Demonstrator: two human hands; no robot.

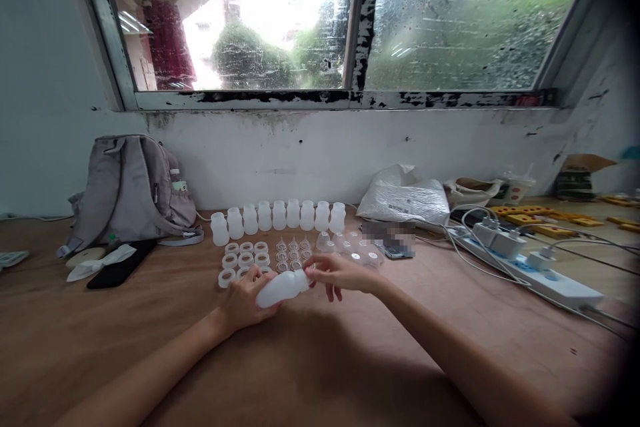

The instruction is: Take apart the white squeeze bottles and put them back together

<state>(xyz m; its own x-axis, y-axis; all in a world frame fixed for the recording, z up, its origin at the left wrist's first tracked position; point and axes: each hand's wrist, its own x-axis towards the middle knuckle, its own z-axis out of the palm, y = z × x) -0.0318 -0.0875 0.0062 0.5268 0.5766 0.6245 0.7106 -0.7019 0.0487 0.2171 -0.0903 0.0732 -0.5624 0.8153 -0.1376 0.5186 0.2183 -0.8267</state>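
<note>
1. Left hand is curled round a bottle, right hand's fingers pinched at its neck, so they kinda hide that end.
2. Rings behind the grip are partly covered too.
3. Brown wooden table, grubby wall and peeling window frame beyond.

Between the fingers, 1 bottle looks like smooth, matt, milky plastic, and the upright containers beyond them share that frosted finish. Right of the fingers, the clear domed pieces look like glossy plastic and the silvery bag like crinkled, shiny plastic. Far left of them, the backpack looks like matt cloth.
</note>
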